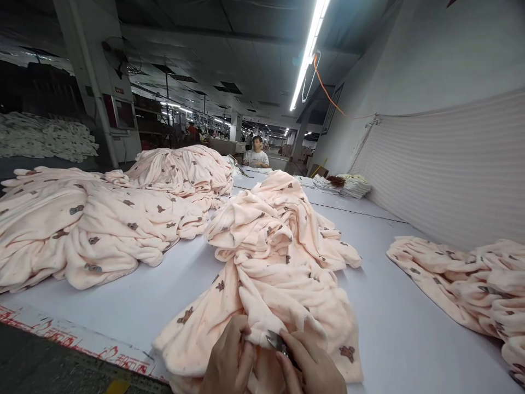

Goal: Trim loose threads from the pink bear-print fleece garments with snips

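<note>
A soft pale pink garment [287, 279] with small brown bear prints lies bunched on the white table [381, 334], reaching to the near edge. My left hand [230, 353] is closed, pinching a fold of this cloth between thumb and fingers. In my right hand [309, 361] sits a small pair of thread snips [279, 343], dark metal, with the blades pointing left against the fabric. The blade tips are just right of my left fingers. Part of the snips is hidden under my right fingers.
Large heaps of the same pink cloth [118, 219] lie to the left, and another pile [463, 279] at the right edge. Stacked folded fabric [353, 186] stands farther back by the draped wall [443, 169]. A person [256, 156] is at the table's far end.
</note>
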### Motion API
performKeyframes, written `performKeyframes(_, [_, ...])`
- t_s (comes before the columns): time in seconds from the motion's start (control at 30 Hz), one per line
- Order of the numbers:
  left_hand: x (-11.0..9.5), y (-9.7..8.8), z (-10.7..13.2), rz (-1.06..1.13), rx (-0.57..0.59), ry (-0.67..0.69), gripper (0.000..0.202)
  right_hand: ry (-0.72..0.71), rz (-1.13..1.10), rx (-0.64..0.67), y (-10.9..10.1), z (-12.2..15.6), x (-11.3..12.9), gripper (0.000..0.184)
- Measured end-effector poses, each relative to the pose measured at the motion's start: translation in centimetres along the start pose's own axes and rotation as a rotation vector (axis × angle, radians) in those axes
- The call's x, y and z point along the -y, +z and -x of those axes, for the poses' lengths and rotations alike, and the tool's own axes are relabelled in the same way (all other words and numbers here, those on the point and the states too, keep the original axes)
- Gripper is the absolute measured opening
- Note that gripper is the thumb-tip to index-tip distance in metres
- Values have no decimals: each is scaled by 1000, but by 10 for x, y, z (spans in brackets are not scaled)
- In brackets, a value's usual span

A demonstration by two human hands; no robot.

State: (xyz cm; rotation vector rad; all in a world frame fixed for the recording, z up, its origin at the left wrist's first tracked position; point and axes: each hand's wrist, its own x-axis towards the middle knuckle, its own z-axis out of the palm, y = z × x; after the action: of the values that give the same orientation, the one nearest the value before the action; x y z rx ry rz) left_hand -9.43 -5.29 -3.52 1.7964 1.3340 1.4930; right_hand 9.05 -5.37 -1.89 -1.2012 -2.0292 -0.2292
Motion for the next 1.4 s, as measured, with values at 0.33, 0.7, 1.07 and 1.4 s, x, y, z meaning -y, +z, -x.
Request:
performKeyframes(0.33, [-10,-4,-5,44,-60,13,14,299,-136,35,20,8,4,29])
performKeyframes(0.7, [0,-7,-32,1033,293,-765,19,410,-275,121,7,-25,-9,11])
performKeyframes(1.07, [-16,-15,-35,1185,267,-786,10,278,-424,154,16,-14,-5,21])
performKeyframes(1.4, [-9,-19,-35,920,371,-661,19,287,-478,229,4,-26,-10,19])
